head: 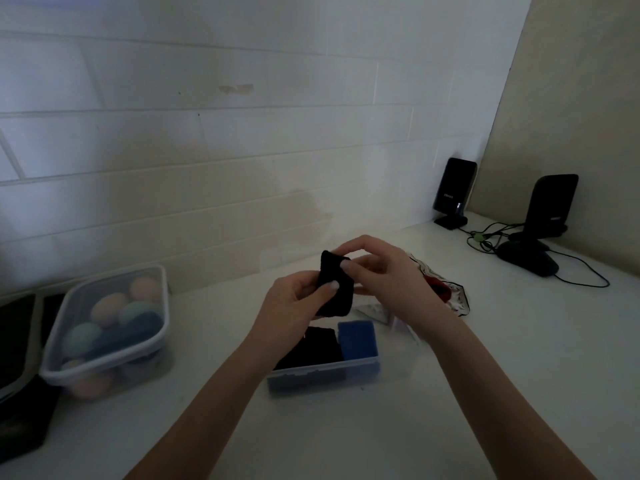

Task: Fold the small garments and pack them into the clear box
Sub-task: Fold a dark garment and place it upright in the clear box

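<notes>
Black and folded small, the garment (335,285) hangs in mid-air just past the middle of the view, above the far edge of the clear box (323,370). Both hands hold it: the left hand (297,303) comes in from 7 o'clock and pinches its lower left edge, thumb lying across the cloth, while the right hand (379,271) comes in from 5 o'clock and pinches its upper right corner between thumb and curled fingers. The clear box stands on the white counter (450,393) directly at 6 o'clock of the held piece, open at the top, with a folded black piece (317,348) in its left part and a folded blue piece (357,339) in its right part. At 3 o'clock of the hands, partly hidden behind the right wrist, lies a crumpled heap of red and pale fabric (446,289). Far over at 9 o'clock sits a lidded plastic tub (110,327) filled with pastel egg shapes. Toward 2 o'clock two dark speakers (550,209) stand near the wall corner, cables trailing over the counter.
</notes>
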A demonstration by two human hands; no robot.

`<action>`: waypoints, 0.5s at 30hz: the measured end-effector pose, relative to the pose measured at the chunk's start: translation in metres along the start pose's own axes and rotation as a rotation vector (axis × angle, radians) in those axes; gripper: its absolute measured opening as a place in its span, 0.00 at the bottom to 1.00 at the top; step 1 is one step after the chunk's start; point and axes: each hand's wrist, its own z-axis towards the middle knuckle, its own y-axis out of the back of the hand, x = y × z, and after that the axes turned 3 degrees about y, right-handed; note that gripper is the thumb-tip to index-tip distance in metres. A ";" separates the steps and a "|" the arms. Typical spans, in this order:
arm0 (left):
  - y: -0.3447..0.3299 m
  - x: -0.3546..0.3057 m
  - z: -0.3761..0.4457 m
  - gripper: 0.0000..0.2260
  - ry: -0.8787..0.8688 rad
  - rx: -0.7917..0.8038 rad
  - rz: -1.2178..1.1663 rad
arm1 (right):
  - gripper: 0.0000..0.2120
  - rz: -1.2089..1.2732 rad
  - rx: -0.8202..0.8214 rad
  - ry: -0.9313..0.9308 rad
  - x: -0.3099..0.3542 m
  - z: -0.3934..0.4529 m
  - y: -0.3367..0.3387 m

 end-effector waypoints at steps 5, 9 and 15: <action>-0.001 -0.005 -0.003 0.10 -0.016 0.039 0.139 | 0.06 -0.009 -0.005 0.022 0.003 0.000 0.019; -0.001 -0.003 -0.006 0.09 -0.241 -0.098 0.455 | 0.05 -0.164 0.020 -0.048 -0.006 -0.009 0.048; -0.003 0.006 -0.005 0.07 -0.452 0.222 0.700 | 0.06 -0.473 0.109 -0.146 -0.012 -0.022 0.051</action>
